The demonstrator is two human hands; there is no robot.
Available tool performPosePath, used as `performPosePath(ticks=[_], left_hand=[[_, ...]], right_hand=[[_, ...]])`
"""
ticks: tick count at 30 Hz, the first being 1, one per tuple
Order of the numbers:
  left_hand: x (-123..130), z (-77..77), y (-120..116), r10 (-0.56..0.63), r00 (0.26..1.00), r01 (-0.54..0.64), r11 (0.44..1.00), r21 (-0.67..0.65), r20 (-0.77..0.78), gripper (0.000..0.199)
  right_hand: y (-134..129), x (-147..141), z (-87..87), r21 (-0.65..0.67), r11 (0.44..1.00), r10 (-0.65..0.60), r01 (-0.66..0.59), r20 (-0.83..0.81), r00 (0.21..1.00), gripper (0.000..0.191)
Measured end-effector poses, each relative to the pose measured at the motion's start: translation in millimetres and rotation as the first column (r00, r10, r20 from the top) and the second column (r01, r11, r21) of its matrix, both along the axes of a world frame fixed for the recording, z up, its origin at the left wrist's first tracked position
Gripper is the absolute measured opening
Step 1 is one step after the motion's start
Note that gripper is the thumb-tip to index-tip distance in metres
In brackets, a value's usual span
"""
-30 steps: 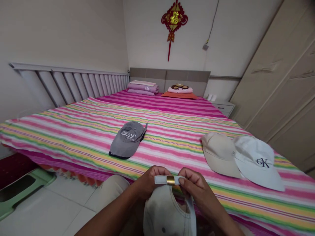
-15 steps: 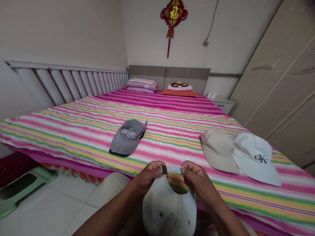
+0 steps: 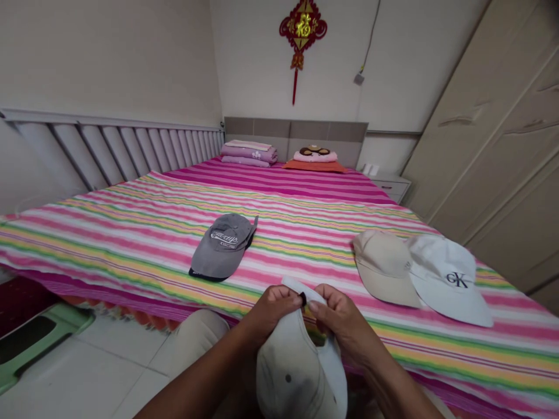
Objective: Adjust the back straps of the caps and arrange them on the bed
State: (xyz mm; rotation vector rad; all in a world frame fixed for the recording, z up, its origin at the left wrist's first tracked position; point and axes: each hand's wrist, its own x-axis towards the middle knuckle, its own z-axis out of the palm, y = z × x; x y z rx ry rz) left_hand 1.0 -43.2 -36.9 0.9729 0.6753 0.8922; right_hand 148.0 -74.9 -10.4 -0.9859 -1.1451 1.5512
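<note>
Left grip (image 3: 273, 314) and right grip (image 3: 343, 323) pinched shut on the back strap (image 3: 301, 289) of a pale cap (image 3: 292, 372), cap held over the striped bed (image 3: 305, 203), grey cap (image 3: 220, 247), beige cap (image 3: 384, 267), white cap (image 3: 449, 282) lying apart on it

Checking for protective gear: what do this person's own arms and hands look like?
The left hand and right hand are bare, with no gloves, rings or watch showing. The left forearm and right forearm show no sleeves. A beige trouser leg shows beside the left arm.
</note>
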Motion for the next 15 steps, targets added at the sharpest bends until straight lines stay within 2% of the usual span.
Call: performPosePath(ticks=[3, 6, 10, 15], left_hand=[[3, 0.6, -2, -0.046, 0.998, 0.048, 0.999, 0.025, -0.045, 0.030], [4, 2.0, -5, -0.085, 0.996, 0.085, 0.996, 0.022, 0.033, 0.027], [2, 2.4, -5, -0.097, 0.990, 0.094, 0.995, 0.035, 0.105, 0.022], [-11, -6.4, 2, -0.119, 0.993, 0.117, 0.991, 0.071, 0.022, 0.027]], right_hand=[[2, -4, -2.0, 0.021, 1.000, -0.012, 0.011, 0.090, 0.996, 0.035], [5, -5, -4.6, 0.023, 1.000, -0.023, 0.020, 0.161, 0.987, 0.035], [7, -3, -5.7, 0.004, 1.000, -0.013, 0.012, 0.180, 0.984, 0.033], [6, 0, -3.9, 0.008, 0.999, -0.043, 0.042, 0.155, 0.987, 0.030]])
